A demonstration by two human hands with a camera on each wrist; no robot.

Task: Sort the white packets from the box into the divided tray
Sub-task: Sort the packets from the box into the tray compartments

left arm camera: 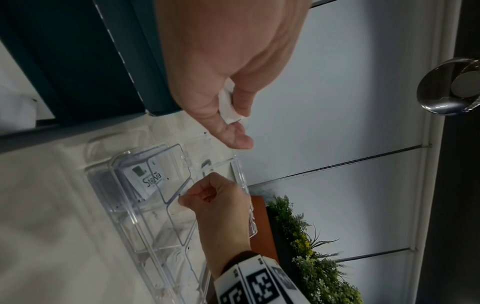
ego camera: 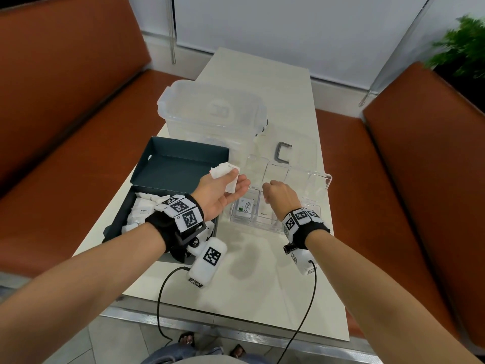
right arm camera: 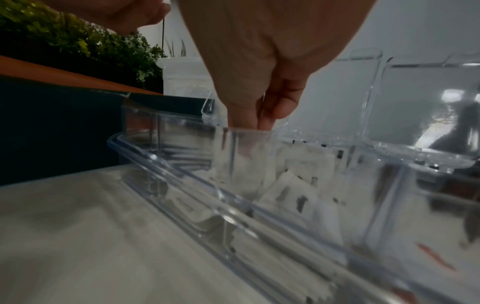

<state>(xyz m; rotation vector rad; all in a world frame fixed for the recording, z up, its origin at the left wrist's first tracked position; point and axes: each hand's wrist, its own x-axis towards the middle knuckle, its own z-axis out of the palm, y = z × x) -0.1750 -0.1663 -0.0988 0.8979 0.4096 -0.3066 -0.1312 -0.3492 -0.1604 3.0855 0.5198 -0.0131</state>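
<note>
Loosely, left hand [ego camera: 219, 191] holds crumpled packets [ego camera: 227, 174] (white paper) beside clear tray [ego camera: 319, 189].

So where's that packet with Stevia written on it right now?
In the head view the Stevia packet lies in the near-left compartment of the clear divided tray, just right of the dark box, below the left hand holding white packets.

Right hand [ego camera: 279, 194] is covering its own fingertips inside the clear plastic divided tray [ego camera: 319, 179]; contents unclear. Print on crumpled white paper packets [ego camera: 225, 173] in left hand [ego camera: 219, 191] is reading too blurred.
</note>
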